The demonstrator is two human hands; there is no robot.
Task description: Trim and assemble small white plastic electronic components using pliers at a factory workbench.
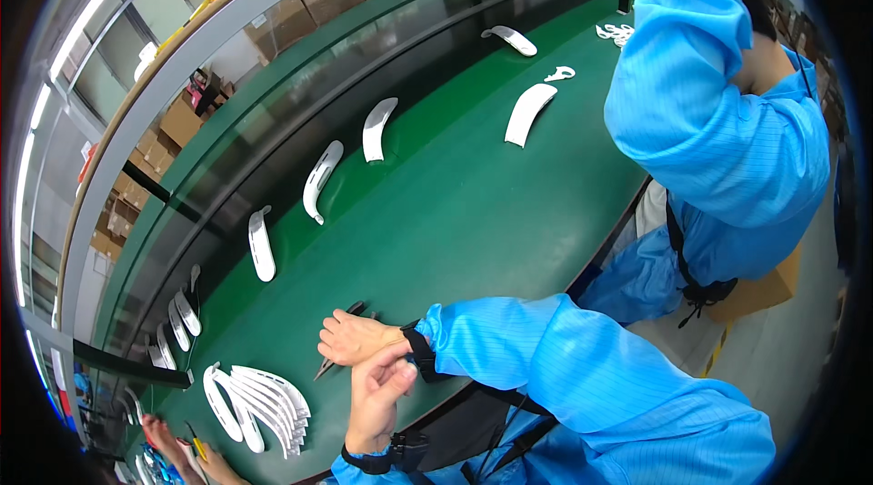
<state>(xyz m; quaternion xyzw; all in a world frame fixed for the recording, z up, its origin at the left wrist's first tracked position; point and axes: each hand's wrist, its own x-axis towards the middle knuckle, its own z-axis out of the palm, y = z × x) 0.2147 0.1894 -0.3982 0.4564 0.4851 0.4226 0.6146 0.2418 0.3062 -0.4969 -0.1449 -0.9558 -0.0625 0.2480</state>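
Although crossed close enough to touch, not clasped together. See the right hand (359, 340) pointing leftward from a bright-blue striped sleeve (546, 340), back upward and fingers loosely bent, above a slim dark-handled hand tool (356, 309) on the long, smooth green table (436, 240). Hard to say whether gripping that tool or merely covering it. See the left hand (377, 399) upright in front, fingers curled in at the right wrist, near a black wrist strap (421, 350); perhaps held so to get at the strap or cuff, but with any pinch hidden from view.

Just left of the hands, find a fanned stack of glossy white curved pieces (268, 403), all bowed alike, probably nested so to save room and allow lifting one by one. Beside it, note a white slotted strip (221, 405), laid lengthwise with a similar neighbour, perhaps to match the stack's direction.

Along the far side, find single white curved pieces (261, 244) set well apart, likely to avoid rubbing. Farther right, near a blue-clad co-worker (718, 112), note a broad white arched panel (529, 115) with a small white ring-ended part (561, 73) just beyond.
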